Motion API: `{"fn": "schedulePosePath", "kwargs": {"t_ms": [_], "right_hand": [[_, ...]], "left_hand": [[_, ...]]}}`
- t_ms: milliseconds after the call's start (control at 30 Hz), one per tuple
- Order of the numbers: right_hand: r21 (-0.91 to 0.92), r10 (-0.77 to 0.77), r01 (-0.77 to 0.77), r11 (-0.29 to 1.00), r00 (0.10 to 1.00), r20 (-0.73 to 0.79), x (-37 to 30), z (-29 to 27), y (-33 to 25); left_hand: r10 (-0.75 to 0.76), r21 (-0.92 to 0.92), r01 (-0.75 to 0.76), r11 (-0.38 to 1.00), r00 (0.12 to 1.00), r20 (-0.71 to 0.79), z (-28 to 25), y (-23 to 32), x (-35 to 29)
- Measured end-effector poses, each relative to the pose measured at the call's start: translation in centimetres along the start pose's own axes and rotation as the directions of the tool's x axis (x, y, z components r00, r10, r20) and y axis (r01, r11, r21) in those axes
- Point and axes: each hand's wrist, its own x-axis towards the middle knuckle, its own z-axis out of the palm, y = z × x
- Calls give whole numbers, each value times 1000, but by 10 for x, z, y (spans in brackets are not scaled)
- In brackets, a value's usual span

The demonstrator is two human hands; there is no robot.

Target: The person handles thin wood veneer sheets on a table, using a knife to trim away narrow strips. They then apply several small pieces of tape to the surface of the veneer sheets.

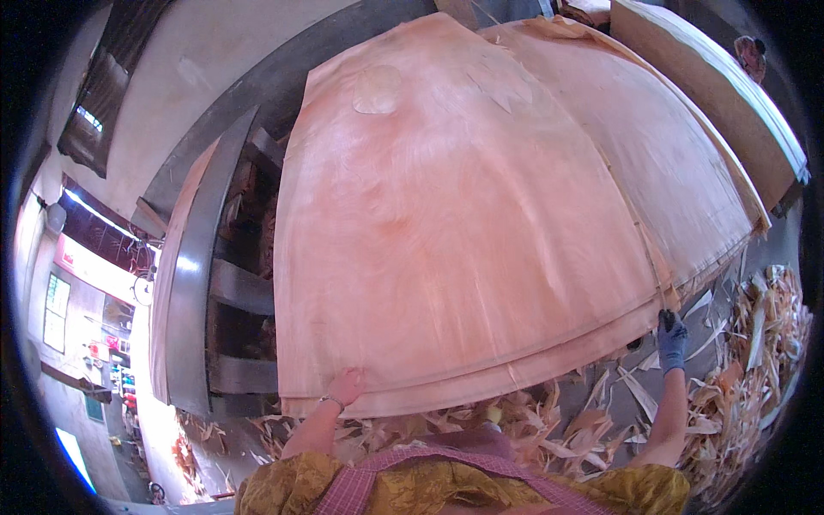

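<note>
A large, pinkish wood veneer sheet (463, 223) lies spread in front of me on a stack of similar sheets, whose near edges (515, 373) show slightly offset. At the near left edge, my left hand (348, 385), bare with a bracelet at the wrist, is closed on the sheet's border. My right hand (673, 342) wears a blue-grey glove with dark fingertips. Its fingers are pinched at the near right corner, beside a narrow torn strip (659, 262) along the right edge. An oval patch (376, 90) marks the sheet's far left part.
More veneer (635, 129) lies to the right, with a tall board stack (712, 94) behind it. A grey metal frame (193, 266) with crossbars runs along the left. Wood scraps (755, 369) cover the floor at right and below the stack. Another person (750, 57) is far right.
</note>
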Motion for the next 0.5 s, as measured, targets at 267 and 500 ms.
{"fn": "schedulePosePath", "kwargs": {"t_ms": [267, 500], "right_hand": [[-246, 66, -23, 969, 984, 167, 9, 34, -151], [-702, -621, 501, 506, 777, 107, -102, 92, -227]], "left_hand": [[466, 503, -429, 750, 883, 57, 8, -49, -4], [-13, -358, -103, 928, 952, -307, -53, -12, -76]]}}
